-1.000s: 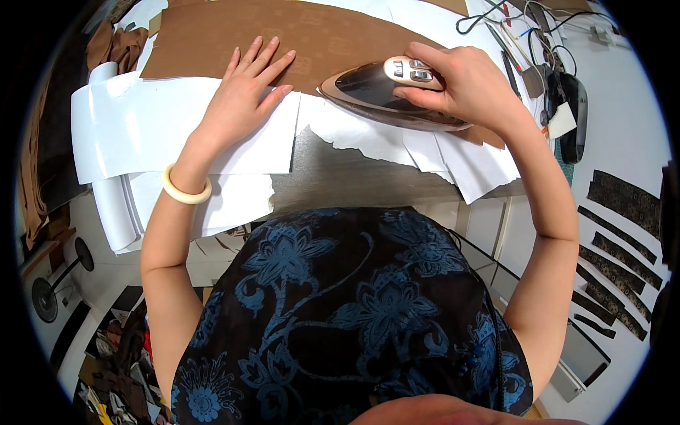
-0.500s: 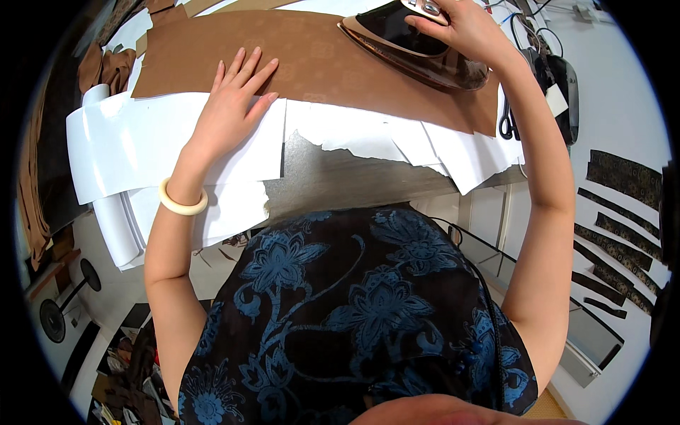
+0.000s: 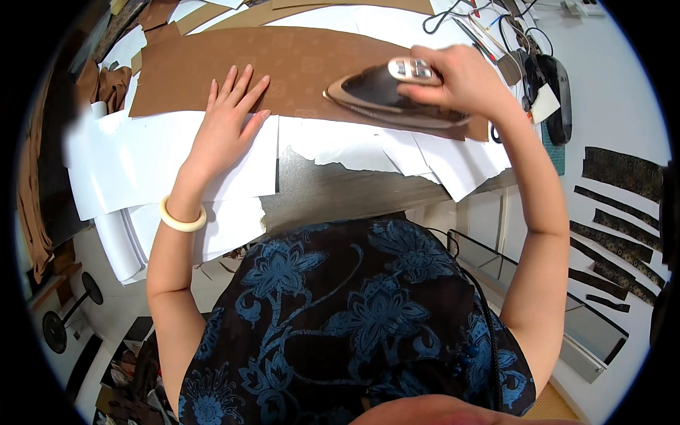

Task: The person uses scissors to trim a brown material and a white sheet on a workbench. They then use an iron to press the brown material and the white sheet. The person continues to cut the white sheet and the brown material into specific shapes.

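A long piece of brown fabric (image 3: 191, 71) with a faint pattern lies spread across white paper on the table. My left hand (image 3: 230, 120) rests flat on its near edge, fingers spread, partly over the white paper (image 3: 134, 156). Closed round the handle of a clothes iron (image 3: 368, 92), my right hand (image 3: 464, 81) has it at the right part of the fabric. The iron's tip points left, and its rear is smeared by motion. Whether its sole touches the cloth all along cannot be made out.
A paper roll (image 3: 117, 244) hangs over the table's left front edge. Torn white sheets (image 3: 340, 145) lie along the grey tabletop (image 3: 319, 188). Brown scraps sit at the back left. Cables (image 3: 443, 18) and a black device (image 3: 556, 99) are at the right. Dark patterned strips (image 3: 620, 173) lie further right.
The iron has come nearer to me and slightly left, in my right hand, and its tip now points more squarely left. My left hand keeps its place on the fabric. The whole view has shifted slightly.
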Action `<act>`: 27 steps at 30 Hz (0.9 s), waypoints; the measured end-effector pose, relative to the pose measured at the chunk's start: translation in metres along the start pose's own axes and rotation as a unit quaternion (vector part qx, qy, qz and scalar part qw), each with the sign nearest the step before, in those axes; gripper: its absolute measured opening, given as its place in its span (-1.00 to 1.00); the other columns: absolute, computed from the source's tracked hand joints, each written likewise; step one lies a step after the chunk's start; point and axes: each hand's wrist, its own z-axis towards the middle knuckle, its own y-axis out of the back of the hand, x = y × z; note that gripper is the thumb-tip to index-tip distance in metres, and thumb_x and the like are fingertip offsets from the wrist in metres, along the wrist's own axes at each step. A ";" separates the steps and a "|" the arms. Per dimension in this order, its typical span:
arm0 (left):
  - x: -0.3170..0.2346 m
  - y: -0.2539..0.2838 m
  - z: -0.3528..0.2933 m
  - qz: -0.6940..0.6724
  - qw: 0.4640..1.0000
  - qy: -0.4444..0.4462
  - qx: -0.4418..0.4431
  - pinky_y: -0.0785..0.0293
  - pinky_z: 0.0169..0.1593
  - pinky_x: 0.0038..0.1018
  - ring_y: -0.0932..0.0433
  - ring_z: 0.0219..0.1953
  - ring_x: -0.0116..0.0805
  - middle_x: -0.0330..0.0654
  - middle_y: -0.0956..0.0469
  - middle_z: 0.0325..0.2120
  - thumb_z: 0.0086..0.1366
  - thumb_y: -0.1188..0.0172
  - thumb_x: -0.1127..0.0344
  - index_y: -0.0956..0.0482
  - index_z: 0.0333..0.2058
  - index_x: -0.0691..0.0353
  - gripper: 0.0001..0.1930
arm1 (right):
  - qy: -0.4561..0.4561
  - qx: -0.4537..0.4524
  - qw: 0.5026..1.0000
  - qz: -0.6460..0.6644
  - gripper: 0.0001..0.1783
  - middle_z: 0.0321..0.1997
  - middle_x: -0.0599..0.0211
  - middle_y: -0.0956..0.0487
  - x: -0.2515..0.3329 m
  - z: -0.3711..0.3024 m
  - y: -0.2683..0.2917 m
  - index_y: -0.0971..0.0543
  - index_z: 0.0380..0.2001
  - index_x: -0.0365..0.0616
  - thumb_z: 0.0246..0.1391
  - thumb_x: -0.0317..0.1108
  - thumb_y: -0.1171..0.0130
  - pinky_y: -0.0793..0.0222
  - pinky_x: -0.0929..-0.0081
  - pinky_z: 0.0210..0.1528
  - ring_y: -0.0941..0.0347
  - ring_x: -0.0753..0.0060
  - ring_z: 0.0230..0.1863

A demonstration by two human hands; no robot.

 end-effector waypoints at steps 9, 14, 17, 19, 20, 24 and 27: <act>-0.001 0.003 0.002 -0.003 1.000 -0.001 0.001 0.26 0.50 -0.04 0.10 0.50 -0.03 -0.08 -0.07 0.44 0.45 -0.04 0.11 -0.25 0.37 -0.01 -0.45 | -0.096 -0.008 0.995 0.011 -0.47 -0.46 0.01 -0.62 -0.056 0.056 0.022 -0.67 -0.21 -0.02 0.02 0.22 -0.23 -0.46 0.13 -0.29 -0.55 -0.08 -0.39; -0.001 0.002 0.002 -0.005 1.000 0.002 0.002 0.27 0.50 -0.05 0.10 0.50 -0.04 -0.11 -0.06 0.44 0.45 -0.05 0.11 -0.27 0.36 -0.01 -0.46 | -0.079 -0.027 0.996 -0.025 -0.47 -0.48 0.00 -0.61 -0.042 0.042 0.021 -0.64 -0.29 -0.05 0.02 0.22 -0.23 -0.45 0.11 -0.31 -0.55 -0.10 -0.41; -0.001 0.000 0.001 -0.006 1.000 0.001 0.000 0.27 0.50 -0.04 0.09 0.50 -0.04 -0.11 -0.07 0.44 0.45 -0.05 0.12 -0.27 0.36 0.00 -0.46 | -0.017 -0.043 0.999 -0.010 -0.48 -0.67 0.14 -0.48 -0.035 0.021 0.001 -0.58 -0.25 -0.12 0.10 0.17 -0.24 -0.34 0.28 -0.48 -0.47 0.03 -0.58; -0.001 -0.001 0.001 -0.007 1.000 0.003 0.000 0.27 0.49 -0.03 0.09 0.50 -0.04 -0.10 -0.07 0.44 0.45 -0.05 0.12 -0.28 0.36 0.00 -0.46 | -0.021 -0.031 0.999 -0.010 -0.51 -0.68 0.14 -0.48 -0.016 0.000 -0.003 -0.57 -0.32 -0.09 0.06 0.16 -0.28 -0.35 0.26 -0.48 -0.49 0.04 -0.57; -0.001 0.000 0.001 -0.010 1.000 0.005 0.000 0.27 0.49 -0.03 0.09 0.50 -0.03 -0.10 -0.07 0.44 0.45 -0.05 0.12 -0.28 0.36 0.00 -0.46 | -0.021 -0.029 0.999 -0.005 -0.49 -0.67 0.13 -0.51 -0.010 -0.010 -0.006 -0.58 -0.35 -0.08 0.03 0.20 -0.28 -0.40 0.22 -0.46 -0.51 0.01 -0.56; -0.001 -0.002 0.000 -0.005 1.000 -0.002 -0.011 0.24 0.48 0.00 0.05 0.48 0.02 -0.03 -0.11 0.42 0.45 -0.03 0.08 -0.31 0.34 0.03 -0.47 | -0.022 -0.008 1.000 0.008 -0.46 -0.65 0.10 -0.55 0.005 -0.032 -0.003 -0.58 -0.44 -0.10 -0.01 0.22 -0.29 -0.46 0.14 -0.43 -0.53 -0.06 -0.55; -0.001 -0.002 0.001 -0.009 1.000 -0.004 -0.011 0.24 0.48 0.01 0.05 0.48 0.01 -0.03 -0.11 0.42 0.45 -0.04 0.08 -0.31 0.34 0.02 -0.47 | -0.016 -0.013 1.000 -0.009 -0.44 -0.65 0.12 -0.55 -0.010 -0.031 -0.002 -0.60 -0.47 -0.12 -0.03 0.24 -0.30 -0.46 0.18 -0.43 -0.53 -0.02 -0.56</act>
